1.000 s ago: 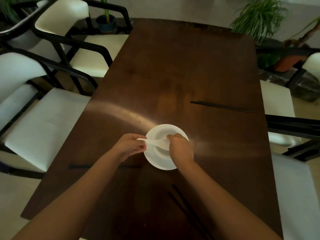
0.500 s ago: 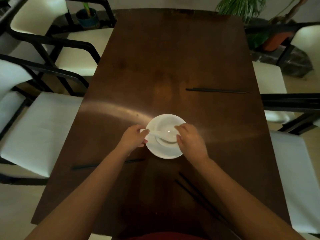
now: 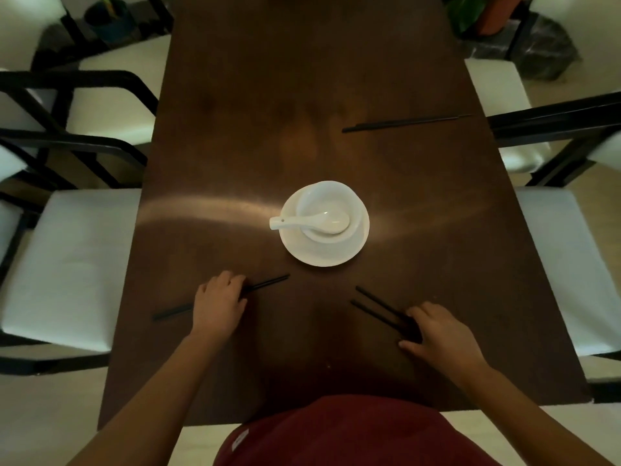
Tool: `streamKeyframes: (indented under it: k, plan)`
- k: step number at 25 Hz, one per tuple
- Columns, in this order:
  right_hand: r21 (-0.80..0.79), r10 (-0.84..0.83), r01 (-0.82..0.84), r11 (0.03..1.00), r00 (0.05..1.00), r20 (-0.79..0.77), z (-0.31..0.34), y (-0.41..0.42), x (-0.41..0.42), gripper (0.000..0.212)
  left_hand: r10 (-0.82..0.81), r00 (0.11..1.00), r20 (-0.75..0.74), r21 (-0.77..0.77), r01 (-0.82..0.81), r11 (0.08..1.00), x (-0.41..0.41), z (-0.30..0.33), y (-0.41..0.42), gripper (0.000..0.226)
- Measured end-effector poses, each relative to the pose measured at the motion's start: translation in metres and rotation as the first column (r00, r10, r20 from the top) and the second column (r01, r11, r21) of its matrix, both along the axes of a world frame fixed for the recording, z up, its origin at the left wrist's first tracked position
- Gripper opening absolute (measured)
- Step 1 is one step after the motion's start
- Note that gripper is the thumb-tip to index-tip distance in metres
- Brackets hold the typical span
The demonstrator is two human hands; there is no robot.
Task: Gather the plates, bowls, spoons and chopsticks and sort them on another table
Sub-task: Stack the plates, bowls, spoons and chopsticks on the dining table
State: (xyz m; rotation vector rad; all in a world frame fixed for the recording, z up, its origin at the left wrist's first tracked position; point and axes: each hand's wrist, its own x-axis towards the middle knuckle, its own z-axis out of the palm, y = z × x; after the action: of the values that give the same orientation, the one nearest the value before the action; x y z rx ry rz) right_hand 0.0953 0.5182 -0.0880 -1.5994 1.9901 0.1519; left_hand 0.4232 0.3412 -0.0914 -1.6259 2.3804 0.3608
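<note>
Dark wood table [image 3: 235, 136], white chairs [image 3: 67, 257] alongside; grip on chopsticks [image 3: 268, 283] unclear.

White-cushioned chairs [image 3: 72, 264] flank a dark wooden table [image 3: 302, 79].

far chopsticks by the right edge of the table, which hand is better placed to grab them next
Right, probably. The far chopsticks lie on the right side of the table, beyond the plate. The right hand is on that side, though its fingers rest on a nearer pair; the left hand would cross over.
</note>
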Motion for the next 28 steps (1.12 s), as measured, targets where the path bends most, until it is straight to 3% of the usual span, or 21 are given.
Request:
streamKeyframes:
  k: [4, 8, 15, 19, 21, 24, 26, 28]
  plan:
    - [-0.021, 0.000, -0.002, 1.000, 0.999, -0.053, 0.001, 0.002, 0.019, 0.025, -0.054, 0.998, -0.011, 0.022, 0.054, 0.998, -0.001, 0.002, -0.002, 0.017]
    - [-0.024, 0.052, -0.056, 0.998, 0.985, -0.164, 0.003, -0.005, 0.033, 0.024, -0.152, 0.988, 0.037, 0.043, 0.150, 0.988, -0.002, -0.001, -0.002, 0.017]
    - [-0.019, 0.155, -0.161, 0.987, 0.971, -0.181, 0.008, -0.012, 0.042, 0.027, -0.241, 0.970, 0.023, 0.048, 0.240, 0.970, -0.004, -0.011, -0.001, 0.025]
    - [-0.048, 0.190, -0.200, 0.979, 0.968, -0.164, 0.013, -0.017, 0.045, 0.028, -0.163, 0.985, -0.053, 0.038, 0.165, 0.985, -0.005, 0.006, 0.001, 0.026]
    - [-0.078, 0.204, -0.217, 0.973, 0.968, -0.143, 0.020, -0.021, 0.044, 0.027, -0.061, 0.982, -0.178, 0.015, 0.065, 0.998, -0.004, 0.028, -0.002, 0.021]
    - [-0.211, 0.091, -0.098, 0.973, 0.995, -0.042, 0.042, -0.037, 0.039, 0.018, 0.131, 0.855, -0.502, 0.053, -0.121, 0.991, -0.005, 0.067, -0.012, 0.016]
    - [-0.336, -0.044, 0.087, 0.938, 0.990, 0.134, 0.064, -0.054, 0.035, 0.015, 0.273, 0.701, -0.659, 0.166, -0.218, 0.962, -0.013, 0.093, -0.015, 0.015]
    - [-0.402, -0.147, 0.306, 0.863, 0.913, 0.381, 0.091, -0.073, 0.032, 0.019, 0.419, 0.514, -0.748, 0.315, -0.281, 0.907, -0.025, 0.113, -0.019, 0.019]
